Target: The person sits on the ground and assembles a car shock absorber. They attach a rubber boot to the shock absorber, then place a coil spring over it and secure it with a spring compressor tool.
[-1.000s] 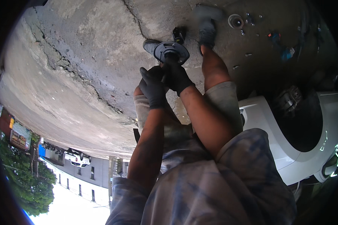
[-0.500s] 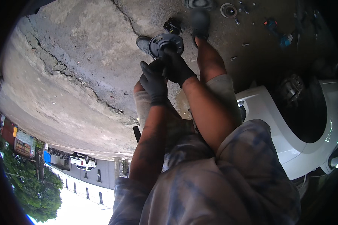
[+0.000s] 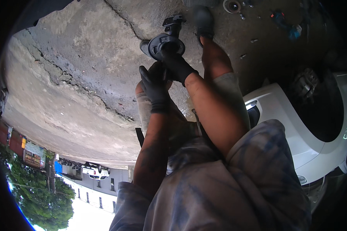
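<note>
A dark suspension strut (image 3: 174,30) points away from me between my legs. A bracket (image 3: 172,20) forms its far end, and a round spring seat (image 3: 154,45) sits around it like a wide dish. My right hand (image 3: 177,65), in a black glove, is closed at the near side of the spring seat; its fingertips are lost in the dark middle. Just nearer and to the left, my left hand (image 3: 157,90), also gloved, closes around the near end of the strut. One of its digits sticks up, and the gloves hide what lies between the palms.
A white car body (image 3: 281,127) with an open wheel arch stands close on my right. Beyond my right foot lie a ring-shaped part (image 3: 231,5), small metal pieces (image 3: 254,40) and a blue power tool (image 3: 294,31). Cracked concrete (image 3: 85,50) stretches left.
The strut has tilted, so more of its body and the far bracket show beyond the spring seat. Both hands keep nearly the same hold. The whole view has shifted slightly.
</note>
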The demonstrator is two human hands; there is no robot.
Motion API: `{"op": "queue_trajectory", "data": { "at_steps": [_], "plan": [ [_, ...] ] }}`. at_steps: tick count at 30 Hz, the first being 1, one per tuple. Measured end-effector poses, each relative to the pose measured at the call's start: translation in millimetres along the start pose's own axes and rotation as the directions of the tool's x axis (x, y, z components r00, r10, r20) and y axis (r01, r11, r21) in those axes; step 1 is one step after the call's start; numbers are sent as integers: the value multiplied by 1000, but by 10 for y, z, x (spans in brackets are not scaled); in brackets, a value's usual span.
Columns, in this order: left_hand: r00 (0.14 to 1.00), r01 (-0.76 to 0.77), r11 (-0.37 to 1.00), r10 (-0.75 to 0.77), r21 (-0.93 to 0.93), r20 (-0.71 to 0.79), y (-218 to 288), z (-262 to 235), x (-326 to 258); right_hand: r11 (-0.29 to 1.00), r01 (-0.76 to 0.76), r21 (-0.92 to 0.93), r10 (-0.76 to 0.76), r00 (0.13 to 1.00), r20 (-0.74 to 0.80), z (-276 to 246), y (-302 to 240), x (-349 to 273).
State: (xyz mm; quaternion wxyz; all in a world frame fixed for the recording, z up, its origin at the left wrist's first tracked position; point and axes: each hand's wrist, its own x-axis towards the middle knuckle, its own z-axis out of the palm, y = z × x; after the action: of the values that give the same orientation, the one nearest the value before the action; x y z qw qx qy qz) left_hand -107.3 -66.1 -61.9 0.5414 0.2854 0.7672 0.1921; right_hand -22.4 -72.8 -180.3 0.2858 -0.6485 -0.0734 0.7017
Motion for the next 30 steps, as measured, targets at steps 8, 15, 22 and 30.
{"op": "queue_trajectory", "data": {
  "at_steps": [8,15,22,30],
  "plan": [
    [968,-173,899,231,403,-99,473,164,-133,887,-444,124,425,892,157,-118,-335,-165],
    [984,141,988,-147,-69,-97,911,241,-160,625,-776,84,747,626,224,-157,-1364,-592],
    [997,-71,988,75,139,-24,741,225,-79,736,-660,151,608,743,282,-100,-978,-495],
    [999,-28,990,23,140,38,735,179,109,624,-751,215,665,655,359,-82,-1107,-539]
  ]
}}
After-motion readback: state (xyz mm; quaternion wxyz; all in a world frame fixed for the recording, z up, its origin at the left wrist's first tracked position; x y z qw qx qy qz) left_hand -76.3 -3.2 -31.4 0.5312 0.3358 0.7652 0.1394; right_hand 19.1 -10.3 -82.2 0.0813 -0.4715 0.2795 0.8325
